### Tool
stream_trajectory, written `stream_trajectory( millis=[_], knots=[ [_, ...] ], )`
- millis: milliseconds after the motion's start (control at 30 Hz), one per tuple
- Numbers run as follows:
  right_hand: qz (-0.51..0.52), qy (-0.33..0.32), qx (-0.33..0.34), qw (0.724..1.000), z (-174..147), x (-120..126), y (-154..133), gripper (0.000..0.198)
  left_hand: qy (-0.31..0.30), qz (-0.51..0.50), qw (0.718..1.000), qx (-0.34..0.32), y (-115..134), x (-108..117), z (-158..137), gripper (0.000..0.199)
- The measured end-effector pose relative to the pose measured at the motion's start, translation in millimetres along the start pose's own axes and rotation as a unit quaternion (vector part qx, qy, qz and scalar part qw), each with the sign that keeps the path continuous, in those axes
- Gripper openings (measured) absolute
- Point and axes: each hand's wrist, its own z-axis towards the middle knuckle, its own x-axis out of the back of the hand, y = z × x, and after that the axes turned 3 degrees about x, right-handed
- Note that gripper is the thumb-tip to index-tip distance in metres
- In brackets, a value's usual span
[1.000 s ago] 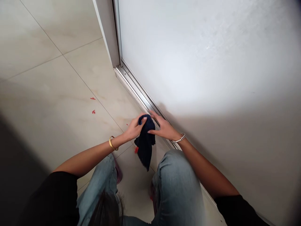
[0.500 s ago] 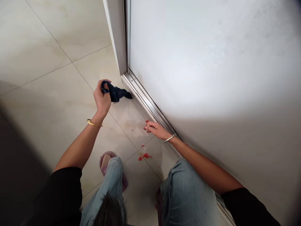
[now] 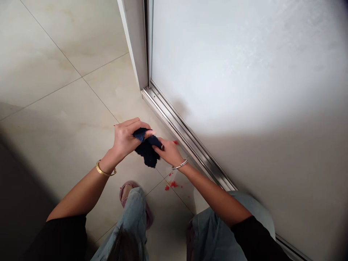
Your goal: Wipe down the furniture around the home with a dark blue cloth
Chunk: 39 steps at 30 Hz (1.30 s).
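Note:
A dark blue cloth (image 3: 149, 154) hangs bunched between my two hands, above the tiled floor. My left hand (image 3: 128, 137), with a gold bangle at the wrist, is closed round its upper left part. My right hand (image 3: 170, 151), wearing a silver bangle, pinches the cloth's right side between thumb and fingers. Small red scraps (image 3: 172, 185) lie on the tiles below my hands, close to a grout line. Another red bit (image 3: 175, 142) lies just beyond my right hand, beside the metal door track (image 3: 187, 141).
A pale frosted door panel (image 3: 231, 72) rises on the right from the track. Its upright frame (image 3: 134, 43) stands at the top middle. Cream floor tiles (image 3: 54, 108) spread to the left. My slippered foot (image 3: 126, 190) and jeans-clad knees are below.
My left hand has brought the cloth down and to the right. My right hand has lifted from the red scraps by the track and taken hold of the cloth.

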Motion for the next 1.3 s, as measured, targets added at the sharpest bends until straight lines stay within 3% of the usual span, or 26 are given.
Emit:
stream_trajectory(
  millis=[67,133,200,300,400,500,600,667,733,833,933,1033,1167,1233,1300],
  knots=[
    [-0.018,0.03,0.028,0.999,-6.3,2.6,12.6,0.018,-0.079,-0.023,0.997,0.002,1.8,7.8,0.4,0.018],
    [-0.043,0.082,0.051,0.994,-12.3,10.2,23.7,0.024,-0.164,-0.037,0.986,0.004,0.4,12.1,1.6,0.037],
    [-0.086,0.138,0.027,0.986,-16.1,19.3,33.5,0.033,-0.206,-0.034,0.978,0.0,-7.8,10.6,3.7,0.047],
    [-0.127,0.176,-0.055,0.975,-17.9,31.3,44.7,0.039,-0.161,-0.003,0.987,0.01,-33.8,-0.6,7.6,0.042],
    [-0.03,0.18,-0.1,0.978,-21.0,37.7,45.9,0.046,-0.061,0.064,0.994,0.069,-64.4,-15.3,11.0,0.03],
    [0.093,0.236,-0.083,0.964,-29.2,33.8,38.9,0.053,-0.007,0.104,0.982,0.155,-85.3,-32.1,13.0,0.024],
    [0.036,0.303,-0.049,0.951,-33.1,19.8,42.3,0.057,-0.023,-0.02,0.965,0.262,-95.5,-59.3,14.2,0.022],
    [-0.041,0.28,-0.038,0.958,-27.5,9.5,57.2,0.058,-0.02,-0.138,0.934,0.328,-100.1,-84.9,14.8,0.028],
    [-0.099,0.216,-0.029,0.971,-15.3,2.1,78.6,0.06,0.02,-0.203,0.911,0.358,-104.3,-113.8,15.0,0.039],
    [-0.156,0.134,-0.007,0.979,10.4,-1.4,104.7,0.065,0.07,-0.204,0.914,0.343,-108.7,-153.2,16.4,0.057],
    [-0.185,0.099,0.031,0.977,48.3,-0.3,107.6,0.063,0.087,-0.186,0.916,0.345,-112.7,-176.8,27.1,0.065],
    [-0.164,0.088,0.07,0.98,106.0,0.5,89.4,0.058,0.13,-0.175,0.896,0.387,-129.5,-180.0,58.1,0.061],
    [-0.179,0.068,0.078,0.978,184.6,3.9,56.8,0.058,0.181,-0.184,0.86,0.441,-178.6,-167.9,118.7,0.058],
    [-0.221,0.059,0.078,0.97,200.9,7.1,47.6,0.054,0.195,-0.208,0.84,0.462,-200.2,-167.1,138.3,0.058],
    [-0.272,0.054,0.086,0.957,192.6,10.3,47.2,0.054,0.196,-0.221,0.835,0.464,-207.5,-174.6,139.6,0.057]
  ],
)
